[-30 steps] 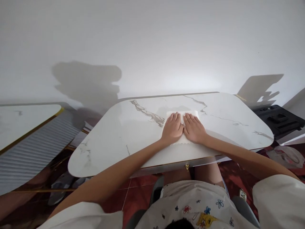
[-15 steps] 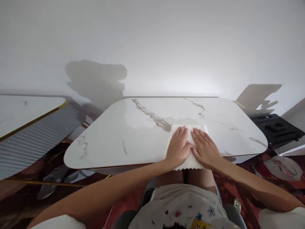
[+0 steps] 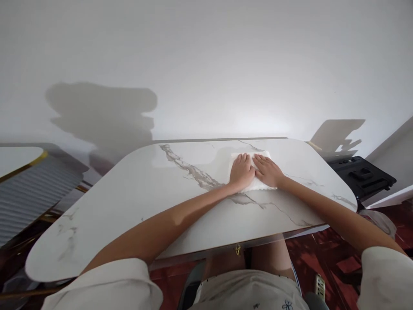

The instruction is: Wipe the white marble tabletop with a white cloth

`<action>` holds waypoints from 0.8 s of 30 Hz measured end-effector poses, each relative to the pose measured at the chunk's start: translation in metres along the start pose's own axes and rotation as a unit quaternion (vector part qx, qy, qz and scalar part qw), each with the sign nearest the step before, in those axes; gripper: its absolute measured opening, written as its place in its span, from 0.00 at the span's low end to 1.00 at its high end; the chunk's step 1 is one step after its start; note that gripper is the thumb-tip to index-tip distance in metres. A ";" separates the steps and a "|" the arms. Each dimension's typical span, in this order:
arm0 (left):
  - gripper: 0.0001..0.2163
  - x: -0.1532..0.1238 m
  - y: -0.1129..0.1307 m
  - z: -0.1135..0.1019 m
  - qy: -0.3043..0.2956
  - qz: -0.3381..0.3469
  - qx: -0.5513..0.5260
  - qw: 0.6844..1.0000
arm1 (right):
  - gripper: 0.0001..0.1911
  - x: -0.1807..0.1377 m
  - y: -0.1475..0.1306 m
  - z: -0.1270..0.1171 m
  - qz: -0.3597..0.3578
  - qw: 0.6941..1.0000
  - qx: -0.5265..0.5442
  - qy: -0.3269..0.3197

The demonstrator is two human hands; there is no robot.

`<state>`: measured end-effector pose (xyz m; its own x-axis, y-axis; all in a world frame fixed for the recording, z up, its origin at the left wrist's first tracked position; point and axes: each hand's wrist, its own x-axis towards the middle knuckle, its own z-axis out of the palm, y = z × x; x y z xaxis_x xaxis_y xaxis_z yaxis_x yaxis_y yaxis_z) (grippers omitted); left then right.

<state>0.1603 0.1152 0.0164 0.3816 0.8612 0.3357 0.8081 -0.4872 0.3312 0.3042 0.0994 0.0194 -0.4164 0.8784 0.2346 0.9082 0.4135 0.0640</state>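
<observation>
Head view: pressing down on a white cloth (image 3: 257,185) with left hand (image 3: 241,170) and right hand (image 3: 267,171), set side by side, thumbs close together, touching or only just apart, too small to tell; grip released on both sides, with fingers laid out toward the wall (image 3: 206,64) rather than curled round anything. Lying flat on the marbled surface (image 3: 122,198), right of its middle and nearer to the far edge than to the near one; scalloped hem showing just below the wrists. By judgement, in the midst of a wiping pass; direction not to be told from this view. Next, best to slide both palms together with even weight, without rucking the cloth or running past the edge toward the black case (image 3: 361,174) beyond the right end; no call to close the fingers, except for lifting or turning the cloth.
</observation>
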 end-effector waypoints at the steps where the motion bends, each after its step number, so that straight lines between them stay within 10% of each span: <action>1: 0.21 0.010 -0.007 0.001 0.007 -0.007 0.009 1.000 | 0.29 0.014 0.004 0.002 -0.004 1.000 0.003 -0.003; 13: 0.23 0.108 -0.071 0.018 0.017 -0.063 0.066 0.996 | 0.29 0.135 0.048 0.033 -0.028 0.998 0.051 0.000; 24: 0.23 0.143 -0.041 0.033 0.003 -0.011 0.070 0.997 | 0.30 0.124 0.088 0.035 0.057 0.998 0.027 0.006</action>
<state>0.1966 0.2633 0.0215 0.3606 0.8701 0.3358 0.8710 -0.4430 0.2124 0.3308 0.2530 0.0197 -0.3091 0.9181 0.2482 0.9463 0.3228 -0.0155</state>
